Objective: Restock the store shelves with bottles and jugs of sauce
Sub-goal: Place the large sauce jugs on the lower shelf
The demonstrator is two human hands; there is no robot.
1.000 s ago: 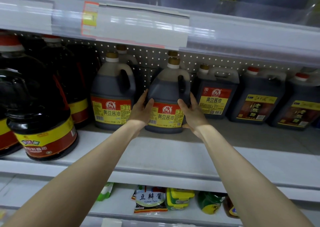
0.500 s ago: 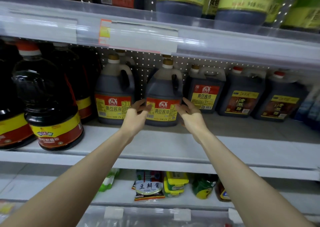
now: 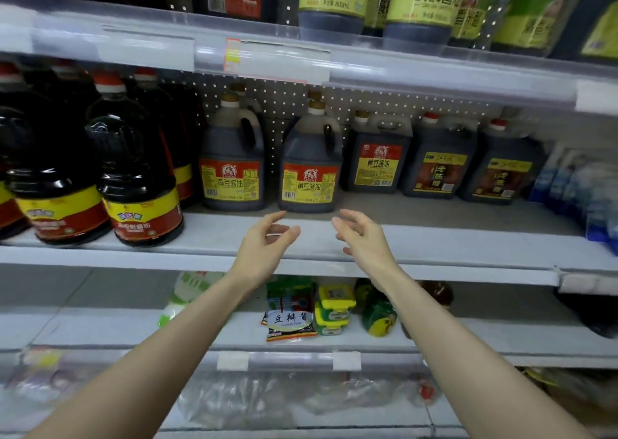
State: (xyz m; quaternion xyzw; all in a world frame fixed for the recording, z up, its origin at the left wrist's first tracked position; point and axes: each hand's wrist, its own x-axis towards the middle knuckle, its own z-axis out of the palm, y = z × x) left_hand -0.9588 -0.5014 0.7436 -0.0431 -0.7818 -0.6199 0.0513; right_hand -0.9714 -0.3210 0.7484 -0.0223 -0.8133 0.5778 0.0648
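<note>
Jug [image 3: 309,171] upright on shelf [image 3: 434,234], beside twin [image 3: 232,167]; placement step looks done. Left hand [image 3: 264,241], right hand [image 3: 359,238] empty, fingers loose, clear of it (label faces out). Next: fetch another jug.

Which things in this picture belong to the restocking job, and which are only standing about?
Job: centre soy sauce jug before the hands; matching jug beside it; left hand and right hand, both empty; middle shelf.
Not the job: bean paste packet, yellow-lidded tubs, green bottle on the lower shelf.
</note>
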